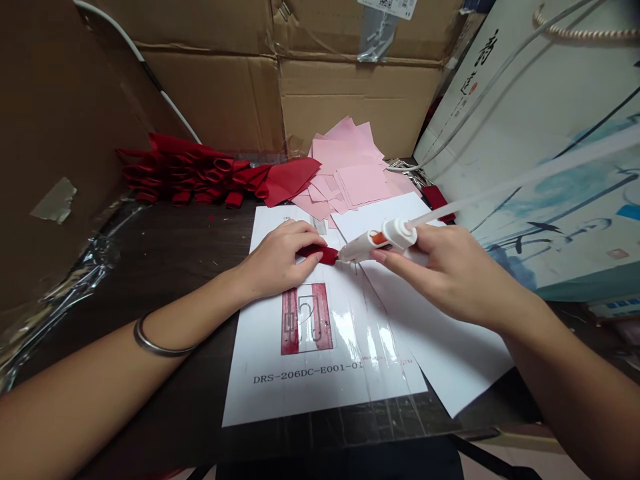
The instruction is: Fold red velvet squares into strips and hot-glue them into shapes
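My left hand (286, 257) is closed on a small folded piece of dark red fabric (327, 255), its fingers and thumb pressing it over a printed white sheet (270, 390). In my right hand (447, 270) is a white hot glue gun (367, 245) with an orange part on its side. A long pale glue stick (480, 191) runs out of its back to the upper right. The nozzle meets or nearly meets the fabric's right end; I cannot tell which. Below, the sheet carries a red and white printed picture (307, 319) and a code.
Red folded fabric pieces (200, 177) are heaped at the back left. Pink paper squares (363, 180) lie behind the sheet. A second white sheet (450, 353) is under my right hand. Cardboard (350, 93) walls the back; a white panel (565, 167) with a hanging cable stands right.
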{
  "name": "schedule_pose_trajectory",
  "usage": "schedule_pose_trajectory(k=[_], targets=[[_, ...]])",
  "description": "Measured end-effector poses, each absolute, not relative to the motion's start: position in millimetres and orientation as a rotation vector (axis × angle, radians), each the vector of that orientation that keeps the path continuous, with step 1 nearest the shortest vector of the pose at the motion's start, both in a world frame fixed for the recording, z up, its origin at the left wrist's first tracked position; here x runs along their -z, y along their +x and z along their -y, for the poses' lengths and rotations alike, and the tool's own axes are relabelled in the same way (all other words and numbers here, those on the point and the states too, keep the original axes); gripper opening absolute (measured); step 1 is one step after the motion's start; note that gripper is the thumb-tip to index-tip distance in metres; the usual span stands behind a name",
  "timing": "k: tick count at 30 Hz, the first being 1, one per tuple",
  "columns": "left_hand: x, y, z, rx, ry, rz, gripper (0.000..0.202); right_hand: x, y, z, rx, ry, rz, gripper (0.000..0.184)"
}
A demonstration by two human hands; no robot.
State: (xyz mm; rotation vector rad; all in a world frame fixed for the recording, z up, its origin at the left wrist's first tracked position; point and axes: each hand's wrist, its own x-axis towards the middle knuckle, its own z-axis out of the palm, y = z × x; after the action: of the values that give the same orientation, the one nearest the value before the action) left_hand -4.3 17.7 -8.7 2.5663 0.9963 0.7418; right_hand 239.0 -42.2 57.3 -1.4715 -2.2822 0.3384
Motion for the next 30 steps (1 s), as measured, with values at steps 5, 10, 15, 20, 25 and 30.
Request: schedule_pose_trajectory(k=[5, 10, 15, 20, 25, 30], targets=[[9, -3, -18, -0.772, 2.564, -0.998, 0.022, -57, 247, 43, -0.343, -1.573, 2.166, 0.042], [9, -3, -18, -0.789, 2.571, -0.988, 0.022, -52, 250, 40, -0.383, -1.596, 2.123, 0.044], [9, -3, -18, -0.769, 2.560, -1.013, 0.021, -47, 248, 38, -0.361, -1.609, 2.110, 0.043], [7, -2, -18, -0.783, 2.559, -0.998, 0.021, -46, 247, 37, -0.368, -1.618, 2.100, 0.041], [8, -2, -18, -0.807, 2.558, -0.999, 0.020, -46, 251, 36, -0.355, -1.623, 2.098, 0.039], [8, -3, -17, -0.810, 2.557, -0.999, 0.021, -44, 250, 35, -0.392, -1.644, 2.083, 0.040]])
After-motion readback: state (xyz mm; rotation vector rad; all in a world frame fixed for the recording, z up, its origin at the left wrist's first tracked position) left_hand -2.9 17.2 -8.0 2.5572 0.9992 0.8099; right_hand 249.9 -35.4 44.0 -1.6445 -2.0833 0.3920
